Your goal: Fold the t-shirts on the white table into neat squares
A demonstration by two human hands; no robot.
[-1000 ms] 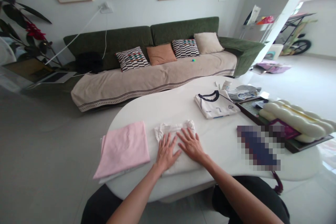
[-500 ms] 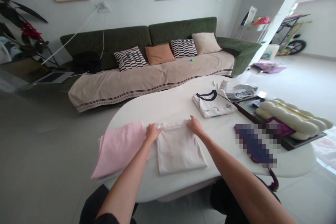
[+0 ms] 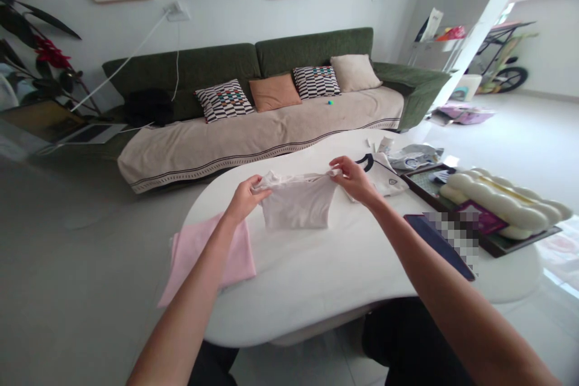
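Note:
A white folded garment (image 3: 296, 205), its exact kind not clear, hangs between my two hands with its lower part close over the table. My left hand (image 3: 246, 196) pinches its upper left corner. The upper right corner is gripped by my right hand (image 3: 350, 178). To the left, a folded pink cloth (image 3: 235, 256) lies on the table, partly behind my left forearm. Beyond my right hand rests a folded white jersey (image 3: 384, 176) with a dark collar, half covered by that hand and the garment.
The white table (image 3: 289, 295) has a rounded edge. On its right stand a dark tray (image 3: 423, 196) with a cream puffy tissue box cover (image 3: 502, 199), a dark blue flat item (image 3: 436, 244) and a silvery plastic bag (image 3: 416, 157). Behind is a green sofa (image 3: 217, 66).
Both hands have lifted the white garment off the table by its top corners and moved it away from me. Its lower edge has risen with it.

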